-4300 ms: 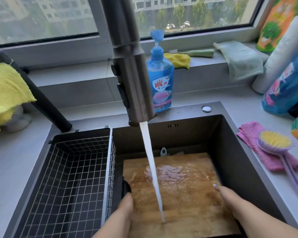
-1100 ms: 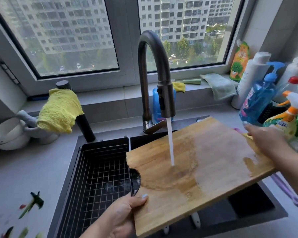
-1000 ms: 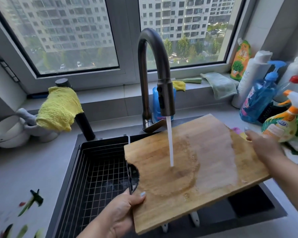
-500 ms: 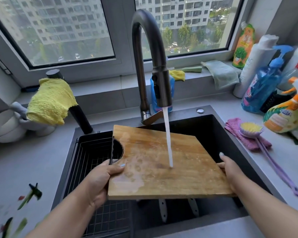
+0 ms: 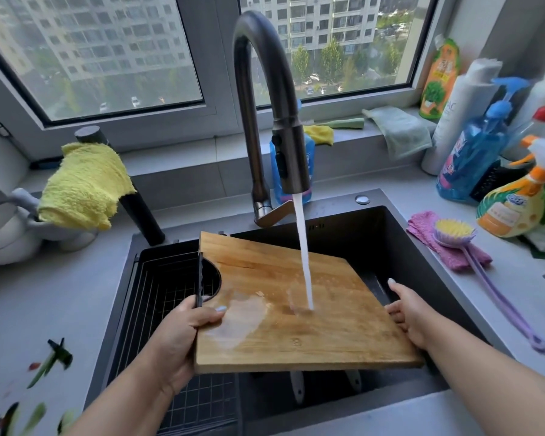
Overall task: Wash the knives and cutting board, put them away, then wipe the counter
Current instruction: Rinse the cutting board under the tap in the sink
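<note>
A wet wooden cutting board (image 5: 296, 309) hangs nearly level over the dark sink (image 5: 368, 234), under water running from the faucet (image 5: 265, 89). My left hand (image 5: 183, 335) grips its left edge just below the round handle cutout, thumb on top. At the board's right edge my right hand (image 5: 412, 313) holds it with curled fingers. Two pale knife handles (image 5: 296, 387) show in the sink below the board; the blades are hidden.
A black wire basket (image 5: 158, 297) fills the sink's left side. A pink cloth (image 5: 447, 243) and purple brush (image 5: 453, 231) lie on the right counter beside spray and soap bottles (image 5: 472, 152). A yellow cloth (image 5: 82, 187) hangs at left. Vegetable scraps (image 5: 51, 360) litter the left counter.
The board came up out of the sink, was held slanted high to the right a second ago, and has since dropped to nearly level. Both hands keep their hold.
</note>
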Motion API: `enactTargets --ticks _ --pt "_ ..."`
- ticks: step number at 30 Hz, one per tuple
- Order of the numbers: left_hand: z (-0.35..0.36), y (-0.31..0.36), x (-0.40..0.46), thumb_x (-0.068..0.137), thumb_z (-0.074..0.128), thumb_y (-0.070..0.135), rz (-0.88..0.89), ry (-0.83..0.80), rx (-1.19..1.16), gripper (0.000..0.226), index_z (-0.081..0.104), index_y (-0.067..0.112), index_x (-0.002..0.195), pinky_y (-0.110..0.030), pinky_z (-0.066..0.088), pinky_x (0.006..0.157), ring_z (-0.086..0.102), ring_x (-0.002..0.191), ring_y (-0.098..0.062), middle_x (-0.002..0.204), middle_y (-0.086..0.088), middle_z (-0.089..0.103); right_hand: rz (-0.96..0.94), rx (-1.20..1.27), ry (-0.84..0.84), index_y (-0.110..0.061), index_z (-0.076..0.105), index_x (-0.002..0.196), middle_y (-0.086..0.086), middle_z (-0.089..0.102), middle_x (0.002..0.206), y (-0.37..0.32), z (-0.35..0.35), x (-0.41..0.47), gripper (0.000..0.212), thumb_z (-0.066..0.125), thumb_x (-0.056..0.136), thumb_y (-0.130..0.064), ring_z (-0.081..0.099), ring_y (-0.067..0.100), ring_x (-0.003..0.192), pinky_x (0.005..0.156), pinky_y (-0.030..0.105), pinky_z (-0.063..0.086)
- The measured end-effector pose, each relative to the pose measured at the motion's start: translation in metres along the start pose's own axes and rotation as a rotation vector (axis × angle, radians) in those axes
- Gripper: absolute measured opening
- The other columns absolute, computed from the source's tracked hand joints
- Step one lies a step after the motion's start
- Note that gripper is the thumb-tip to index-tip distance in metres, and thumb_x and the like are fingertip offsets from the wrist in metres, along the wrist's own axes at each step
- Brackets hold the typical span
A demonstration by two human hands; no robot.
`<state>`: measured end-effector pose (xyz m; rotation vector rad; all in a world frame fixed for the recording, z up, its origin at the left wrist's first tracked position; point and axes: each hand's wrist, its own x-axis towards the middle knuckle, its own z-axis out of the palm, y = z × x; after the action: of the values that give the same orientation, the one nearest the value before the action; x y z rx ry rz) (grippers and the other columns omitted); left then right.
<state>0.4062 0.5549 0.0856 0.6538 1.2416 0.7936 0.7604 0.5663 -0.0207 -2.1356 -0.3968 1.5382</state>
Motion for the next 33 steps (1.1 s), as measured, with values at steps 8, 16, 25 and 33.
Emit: enactTargets --ticks 8,16,25,33 --pt "-0.007 -0.009 -0.013 0.083 0.054 -0.002 0.013 0.026 -0.060 0.031 0.052 -0.001 0.114 -0.037 0.055 0.047 0.067 0.069 -0.032 0.095 -0.023 0.066 -0.035 -0.123 -0.046 -0.002 0.062 0.087 0.015 0.056 0.088 -0.022 0.009 -0.008 0.076 0.030 0.089 -0.070 0.054 0.026 0.078 0.075 0.035 0.041" --pt "-0.004 -0.011 -0.020 0.082 0.059 0.008 -0.007 0.013 -0.072 0.041 0.054 0.005 0.122 -0.033 0.053 0.047 0.068 0.067 -0.027 0.096 -0.018 0.068 -0.170 -0.196 0.044 0.005 0.062 0.077 0.014 0.056 0.072 -0.054 -0.024 -0.032 0.075 0.030 0.095 -0.060 0.051 0.025 0.062 0.053 0.028 0.034" --pt "0.020 -0.015 -0.022 0.081 0.061 0.010 -0.050 -0.141 0.028 0.037 0.055 0.007 0.117 -0.039 0.055 0.059 0.069 0.076 -0.029 0.098 -0.019 0.072 -0.224 -0.133 0.186 0.002 0.061 0.104 0.014 0.054 0.077 -0.072 -0.075 -0.052 0.067 0.039 0.092 -0.060 0.051 0.028 0.066 0.057 0.028 0.038" --pt "0.031 -0.037 -0.001 0.092 0.056 0.000 -0.206 -0.145 0.184 0.021 0.054 -0.005 0.112 -0.043 0.057 0.078 0.068 0.092 -0.034 0.103 -0.024 0.070 -0.282 -0.052 0.221 -0.027 0.064 0.107 0.007 0.066 0.094 -0.073 -0.094 -0.056 0.065 0.043 0.071 -0.078 0.059 0.027 0.075 0.065 0.030 0.045"
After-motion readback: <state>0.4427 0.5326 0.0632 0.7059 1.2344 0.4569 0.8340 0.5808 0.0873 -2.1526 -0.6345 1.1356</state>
